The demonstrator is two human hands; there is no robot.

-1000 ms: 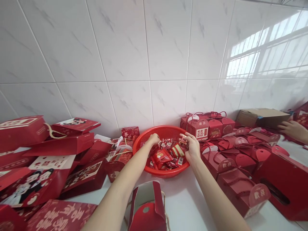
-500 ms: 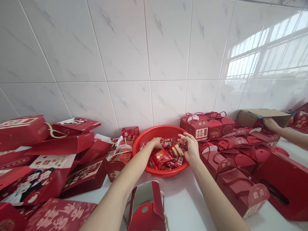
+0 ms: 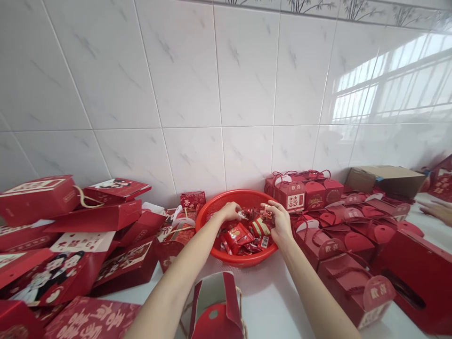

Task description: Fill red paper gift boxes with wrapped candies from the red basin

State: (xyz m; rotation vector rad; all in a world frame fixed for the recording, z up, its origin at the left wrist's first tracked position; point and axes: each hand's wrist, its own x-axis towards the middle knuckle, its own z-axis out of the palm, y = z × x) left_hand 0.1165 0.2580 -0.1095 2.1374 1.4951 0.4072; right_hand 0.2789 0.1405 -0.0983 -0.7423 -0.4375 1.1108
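Note:
Both my hands reach into a red plastic basket (image 3: 243, 259) by the tiled wall, which holds red wrapped sweets (image 3: 237, 237). My left hand (image 3: 230, 212) is at the basket's back left, fingers closed on a small wrapped sweet (image 3: 243, 214). At the right side, my right hand (image 3: 278, 217) holds another small red wrapped sweet (image 3: 267, 213) between thumb and fingers. In front of the basket stands an open red box (image 3: 215, 310) with rope handles, between my forearms.
Red boxes (image 3: 106, 216) are heaped on the left. Rows of closed red boxes (image 3: 349, 278) fill the right. Farther right are a cardboard box (image 3: 388, 176) and another person's hand (image 3: 438, 210) over the white table (image 3: 271, 301).
My left hand has lifted a small sweet slightly. The other person's hand has left the cardboard box and moved right. The view has tilted up a little.

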